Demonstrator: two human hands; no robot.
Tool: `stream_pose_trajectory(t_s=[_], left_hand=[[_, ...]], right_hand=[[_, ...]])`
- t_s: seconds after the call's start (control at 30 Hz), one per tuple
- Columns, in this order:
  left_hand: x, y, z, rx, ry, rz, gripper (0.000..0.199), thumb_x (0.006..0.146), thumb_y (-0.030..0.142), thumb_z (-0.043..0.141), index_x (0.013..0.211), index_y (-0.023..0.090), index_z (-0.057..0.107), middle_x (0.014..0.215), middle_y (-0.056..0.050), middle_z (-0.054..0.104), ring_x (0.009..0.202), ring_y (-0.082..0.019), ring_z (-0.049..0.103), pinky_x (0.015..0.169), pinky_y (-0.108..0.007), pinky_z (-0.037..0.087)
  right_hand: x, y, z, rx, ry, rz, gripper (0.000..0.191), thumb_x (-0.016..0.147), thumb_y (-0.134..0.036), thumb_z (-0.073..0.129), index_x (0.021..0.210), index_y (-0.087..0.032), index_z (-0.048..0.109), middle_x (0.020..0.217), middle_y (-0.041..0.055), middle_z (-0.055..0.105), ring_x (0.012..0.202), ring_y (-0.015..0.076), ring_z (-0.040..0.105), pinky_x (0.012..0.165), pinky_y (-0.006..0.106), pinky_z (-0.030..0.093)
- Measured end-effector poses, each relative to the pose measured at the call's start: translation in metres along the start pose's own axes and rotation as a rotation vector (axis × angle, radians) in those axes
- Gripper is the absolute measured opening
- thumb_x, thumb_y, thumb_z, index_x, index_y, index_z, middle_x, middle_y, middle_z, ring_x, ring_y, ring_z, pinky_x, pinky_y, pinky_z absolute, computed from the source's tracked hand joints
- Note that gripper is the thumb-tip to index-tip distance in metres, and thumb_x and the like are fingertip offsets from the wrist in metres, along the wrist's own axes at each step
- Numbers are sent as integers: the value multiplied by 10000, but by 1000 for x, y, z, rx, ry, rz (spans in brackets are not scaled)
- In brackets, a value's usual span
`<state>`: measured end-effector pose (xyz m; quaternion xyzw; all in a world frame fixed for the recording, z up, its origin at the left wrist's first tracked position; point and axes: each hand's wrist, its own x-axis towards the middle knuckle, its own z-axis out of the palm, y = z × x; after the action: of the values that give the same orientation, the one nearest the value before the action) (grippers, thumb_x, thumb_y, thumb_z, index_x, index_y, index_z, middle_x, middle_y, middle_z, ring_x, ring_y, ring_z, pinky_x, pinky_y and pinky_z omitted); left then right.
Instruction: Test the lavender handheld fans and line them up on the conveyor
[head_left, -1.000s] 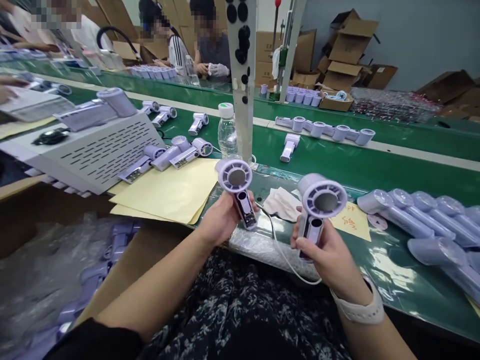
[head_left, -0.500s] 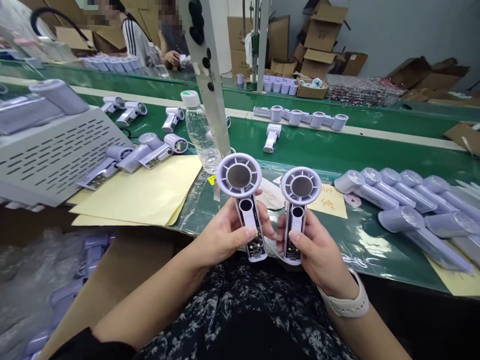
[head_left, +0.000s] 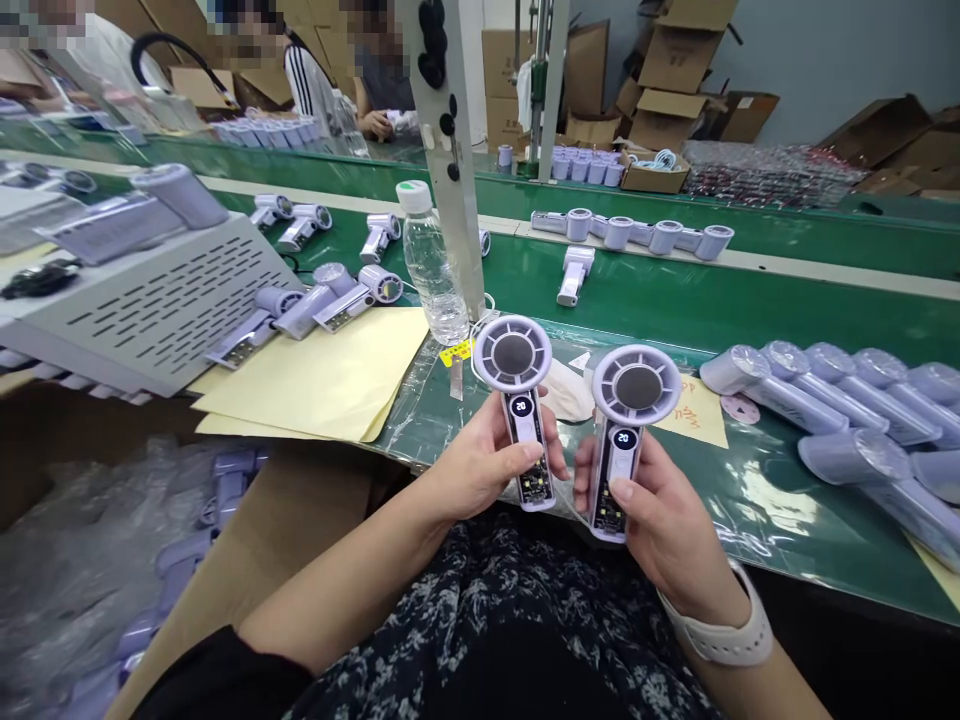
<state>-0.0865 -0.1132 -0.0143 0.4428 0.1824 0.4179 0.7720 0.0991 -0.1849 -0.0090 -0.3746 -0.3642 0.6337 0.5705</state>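
Two lilac handheld fans are held upright side by side above the bench edge, their round heads at the top. My left hand (head_left: 487, 458) is wrapped round the handle of the left fan (head_left: 513, 354), thumb on its front. My right hand (head_left: 664, 510) grips the right fan (head_left: 637, 386) the same way, thumb below its button. Each fan's small round display is lit and reads 20. Circuit boards show in the open lower handles. The fans do not touch each other. Behind them, a white mask-like item (head_left: 566, 390) lies partly hidden on the bench.
A water bottle (head_left: 435, 265) stands by a metal post (head_left: 454, 150). Yellow sheets (head_left: 322, 375) and a slotted grey box (head_left: 180, 305) with fans are at left. Several wrapped fans (head_left: 847, 450) lie at right. Across the green belt (head_left: 675, 295), people sit near cartons.
Both displays have lit up, showing 20; they were dark before. The view has shifted, so the bench items appear further right. The right fan now looks larger and nearer.
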Motion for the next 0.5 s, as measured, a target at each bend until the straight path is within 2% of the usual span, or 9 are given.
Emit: stream_pose_trajectory(t_s=[0.1,0.2,0.4,0.5], left_hand=[[1,-2,-1,-1,-41,0,481,837,314,810,1206,214,519,963,2,635,784,-167,711,744,-340,590],[4,-7,-3,7,-19,1,467,825,310,815,1171,204,520,951,8,634,763,-152,704,726,-322,594],[7,-9,-3,-65,154,-5,454,782,297,788,1127,200,510,863,26,627,674,-134,649,635,-300,582],[3,-3,-2,-89,96,-17,436,775,293,784,1113,197,526,871,21,627,690,-143,657,659,-314,582]], right_hand=[[0,0,-1,-39,17,-3,323,852,-380,824,1115,-258,680,940,36,681,707,169,621,633,308,555],[3,3,-3,-46,37,2,341,845,-383,834,1113,-246,675,906,28,676,684,152,615,624,287,551],[0,10,-4,-18,70,-8,252,888,-425,784,1050,-257,688,895,14,676,643,118,604,540,220,536],[-3,7,-3,-52,23,-12,253,904,-432,767,1073,-259,692,921,30,685,672,134,615,563,239,553]])
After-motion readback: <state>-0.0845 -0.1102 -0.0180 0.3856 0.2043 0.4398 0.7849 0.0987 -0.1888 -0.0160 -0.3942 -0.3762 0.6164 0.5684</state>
